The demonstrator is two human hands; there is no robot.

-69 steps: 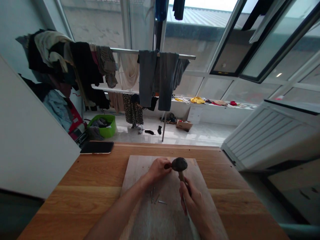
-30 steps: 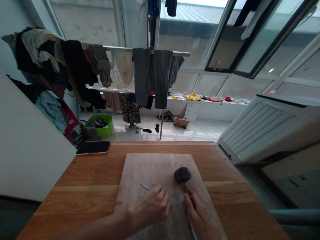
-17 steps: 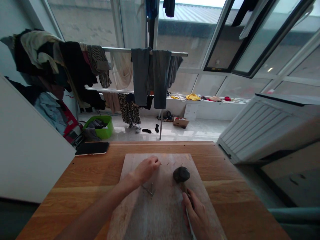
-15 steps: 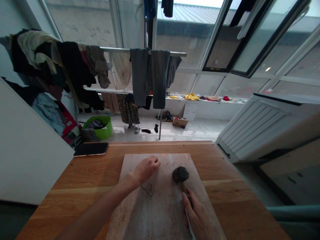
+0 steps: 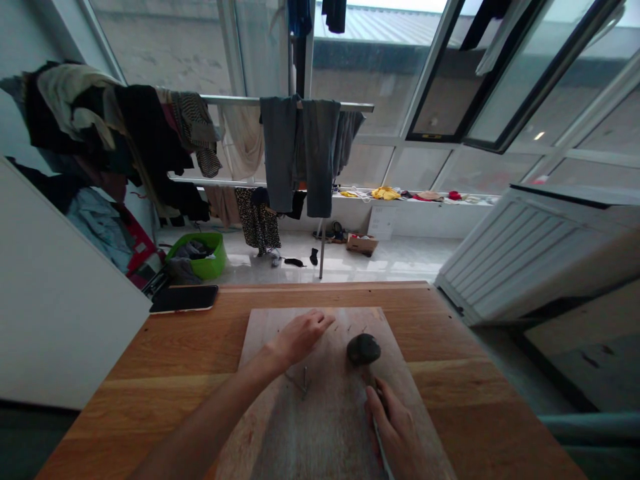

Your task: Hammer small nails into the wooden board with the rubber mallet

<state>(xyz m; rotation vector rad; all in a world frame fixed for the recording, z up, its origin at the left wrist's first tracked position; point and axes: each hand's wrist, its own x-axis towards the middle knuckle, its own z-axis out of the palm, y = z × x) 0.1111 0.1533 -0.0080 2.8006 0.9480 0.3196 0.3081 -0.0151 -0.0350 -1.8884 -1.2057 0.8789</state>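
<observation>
My right hand [image 5: 395,420] is wrapped round the handle of a mallet [image 5: 363,349], whose rounded black head sits over the right part of a wooden board [image 5: 320,433]. My left hand [image 5: 306,331] reaches across the board's far half, fingers bent and close together. Its fingertips are beside a nail [image 5: 336,328] in a short row of thin nails standing near the far edge. Whatever those fingers hold, if anything, is too small to see. Several loose nails [image 5: 305,381] lie on the board below my left wrist.
The board lies on a wooden table [image 5: 465,393]. A phone [image 5: 184,299] rests at its far left corner. Past the table stand a drying rack with clothes [image 5: 280,153], a green basket [image 5: 210,263] and a small cardboard box [image 5: 362,244]. A white panel [image 5: 65,293] borders the left side.
My left hand has shifted slightly right along the board, its fingertips now closer to the row of nails. The mallet stays almost where it was in my right hand.
</observation>
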